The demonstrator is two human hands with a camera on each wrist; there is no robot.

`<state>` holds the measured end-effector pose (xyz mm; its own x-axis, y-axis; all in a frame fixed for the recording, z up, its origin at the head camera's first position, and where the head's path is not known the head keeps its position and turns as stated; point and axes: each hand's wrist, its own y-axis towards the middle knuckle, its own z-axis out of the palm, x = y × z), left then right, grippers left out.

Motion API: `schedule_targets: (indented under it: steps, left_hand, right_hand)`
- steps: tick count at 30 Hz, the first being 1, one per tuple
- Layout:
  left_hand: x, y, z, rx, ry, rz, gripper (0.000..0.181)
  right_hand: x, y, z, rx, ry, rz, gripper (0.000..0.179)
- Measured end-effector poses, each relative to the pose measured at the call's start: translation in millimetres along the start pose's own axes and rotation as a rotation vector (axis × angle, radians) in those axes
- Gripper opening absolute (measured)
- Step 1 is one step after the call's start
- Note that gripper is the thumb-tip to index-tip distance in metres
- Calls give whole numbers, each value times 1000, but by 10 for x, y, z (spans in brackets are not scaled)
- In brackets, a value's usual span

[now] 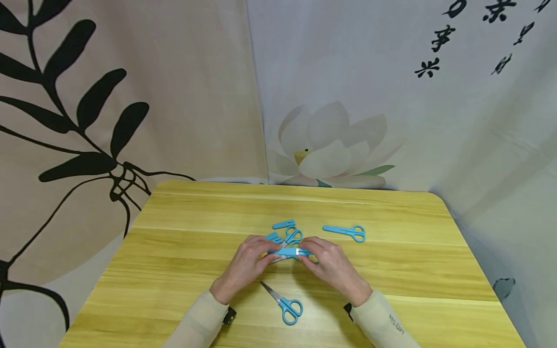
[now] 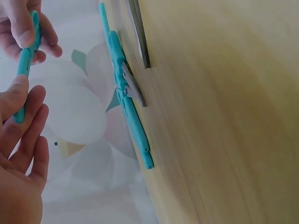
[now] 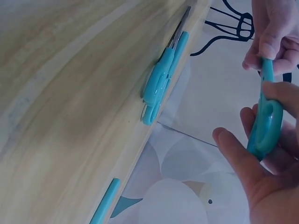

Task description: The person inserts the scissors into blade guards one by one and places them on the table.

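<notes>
Our left hand [image 1: 249, 260] pinches the cover [image 1: 285, 251], our right hand [image 1: 332, 263] the scissors [image 3: 265, 126] by the handle, above the table [image 1: 196, 217]; we seem to be seating the cover, which calls for a straight push

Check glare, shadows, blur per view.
Head: white patch on the held scissors, possibly glare; soft shadow on the table near the right hand. Left wrist: scene turned sideways, wood grain soft. Right wrist: tilted too, dim toward upper left.
</notes>
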<state>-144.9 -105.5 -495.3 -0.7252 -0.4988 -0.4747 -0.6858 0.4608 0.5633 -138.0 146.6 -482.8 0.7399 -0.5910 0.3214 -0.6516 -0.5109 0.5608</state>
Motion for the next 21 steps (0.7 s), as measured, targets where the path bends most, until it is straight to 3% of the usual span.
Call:
schedule_targets:
  steps: [3,10,13,21]
  left_hand:
    - [2,6,23,1,-1,3,24]
    - [-57,54,51,115,-12,-63,24]
    - [-78,66,59,122,-1,-77,24]
    - [-70,71,99,104,134,10,23]
  right_hand:
    - [-29,-9,-3,0,7,-11,24]
    - [-107,-26,-51,-24,30,-22,28]
    - [-115,-26,-54,-25,16,-37,29]
    - [-83,-31,-58,34,-18,-4,32]
